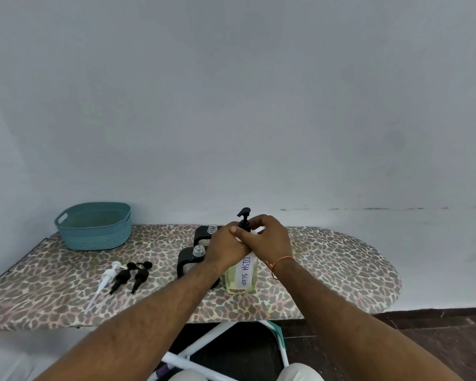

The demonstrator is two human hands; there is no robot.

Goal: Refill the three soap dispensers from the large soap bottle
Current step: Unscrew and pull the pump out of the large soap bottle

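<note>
Two hands: my left hand (226, 244) gripped the dish-soap bottle (241, 276) steady; right hand (267, 235) pinched its pump collar (244, 224), twelve o'clock, apparently for unscrewing.

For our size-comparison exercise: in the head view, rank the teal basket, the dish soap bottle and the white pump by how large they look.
1. teal basket
2. dish soap bottle, partly hidden by hands
3. white pump

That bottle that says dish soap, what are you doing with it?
A person's two hands are on the dish soap bottle, which stands on the leopard-print ironing board. The left hand holds its shoulder while the right hand grips the black pump at the neck. Two clear dispensers stand open beside it, and three pumps lie further left, near a teal basket.
</note>
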